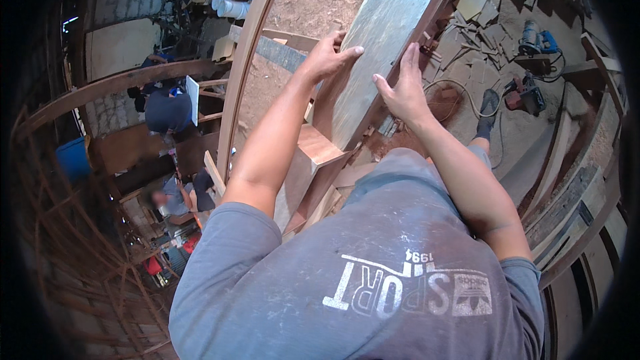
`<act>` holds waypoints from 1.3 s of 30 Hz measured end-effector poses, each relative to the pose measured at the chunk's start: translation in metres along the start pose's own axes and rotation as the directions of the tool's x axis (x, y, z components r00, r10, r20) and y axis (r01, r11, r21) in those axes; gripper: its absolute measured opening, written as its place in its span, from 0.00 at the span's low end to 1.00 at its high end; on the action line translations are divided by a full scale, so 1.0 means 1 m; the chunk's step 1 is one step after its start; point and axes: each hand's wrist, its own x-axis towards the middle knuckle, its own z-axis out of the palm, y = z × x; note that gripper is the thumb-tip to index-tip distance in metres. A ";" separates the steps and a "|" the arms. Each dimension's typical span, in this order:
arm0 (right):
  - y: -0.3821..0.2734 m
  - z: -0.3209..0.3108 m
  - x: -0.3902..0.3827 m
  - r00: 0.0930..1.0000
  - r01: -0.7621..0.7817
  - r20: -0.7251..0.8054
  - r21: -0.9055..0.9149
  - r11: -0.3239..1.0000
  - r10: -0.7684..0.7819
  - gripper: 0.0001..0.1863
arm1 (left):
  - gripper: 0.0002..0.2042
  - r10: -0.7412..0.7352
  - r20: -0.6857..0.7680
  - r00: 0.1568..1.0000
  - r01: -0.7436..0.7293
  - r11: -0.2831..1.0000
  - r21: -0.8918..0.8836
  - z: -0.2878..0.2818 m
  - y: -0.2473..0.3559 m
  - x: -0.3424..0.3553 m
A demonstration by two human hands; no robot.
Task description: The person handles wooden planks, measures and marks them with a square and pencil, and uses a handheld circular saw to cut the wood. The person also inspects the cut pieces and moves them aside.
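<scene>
A long wooden plank (380, 40) with a pale, worn upper face stretches away in front of me. My left hand (330, 59) is closed over its left edge, the thumb on the upper face and the fingertips partly hidden beyond the edge. Along the right edge lies my right hand (405, 90), its fingers stretched out straight and its thumb spread toward the face. Beneath the near end of the plank is a wooden block (319, 145) with a lighter top, close to my body.
Wood offcuts (473, 10) litter the ground at the right. Two power tools (531, 39) lie beyond my foot (489, 103), with a cord (460, 83) nearby. A curved wooden beam (248, 60) passes left of my arm. Two people (168, 110) are farther left.
</scene>
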 end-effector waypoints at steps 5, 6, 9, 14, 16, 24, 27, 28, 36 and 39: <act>-0.001 -0.001 0.001 0.999 0.035 0.005 0.006 0.999 -0.035 0.63 | 0.44 0.368 -0.181 0.912 -0.243 0.840 0.486 0.049 0.016 0.011; 0.003 0.000 0.000 0.998 0.059 0.002 -0.011 0.998 -0.059 0.63 | 0.48 0.315 -0.104 0.944 -0.236 0.858 0.455 0.061 0.019 0.011; 0.012 0.002 -0.008 0.996 0.081 0.037 0.029 0.996 -0.082 0.63 | 0.48 0.358 -0.113 0.927 -0.250 0.813 0.526 0.078 0.020 0.000; 0.024 -0.014 -0.033 0.981 0.149 0.090 0.205 0.967 -0.171 0.61 | 0.50 0.511 -0.157 0.845 -0.267 0.659 0.703 0.089 0.017 -0.006; 0.037 -0.024 -0.049 0.987 0.067 0.125 0.227 0.972 -0.098 0.60 | 0.51 0.566 -0.158 0.809 -0.296 0.625 0.722 0.095 0.009 -0.001; 0.052 -0.150 -0.126 0.972 -0.236 -0.006 -0.070 0.969 0.237 0.32 | 0.49 0.568 -0.131 0.812 -0.309 0.610 0.730 0.087 -0.015 0.006; 0.037 -0.209 -0.176 0.916 -0.355 -0.190 0.024 0.935 0.353 0.23 | 0.48 0.466 -0.080 0.881 -0.279 0.649 0.707 0.084 -0.016 0.005; 0.032 -0.228 -0.193 0.895 -0.367 -0.243 0.075 0.927 0.374 0.21 | 0.48 0.415 -0.067 0.907 -0.257 0.673 0.693 0.082 -0.007 0.001; 0.054 -0.383 -0.367 0.454 -0.828 -0.879 -0.355 0.434 0.147 0.16 | 0.35 0.684 -0.216 0.697 -0.531 0.694 0.487 0.107 0.052 0.016; 0.088 -0.391 -0.387 0.471 -0.875 -0.843 -0.407 0.263 0.261 0.18 | 0.28 0.758 -0.275 0.592 -0.617 0.646 0.449 0.125 0.091 0.023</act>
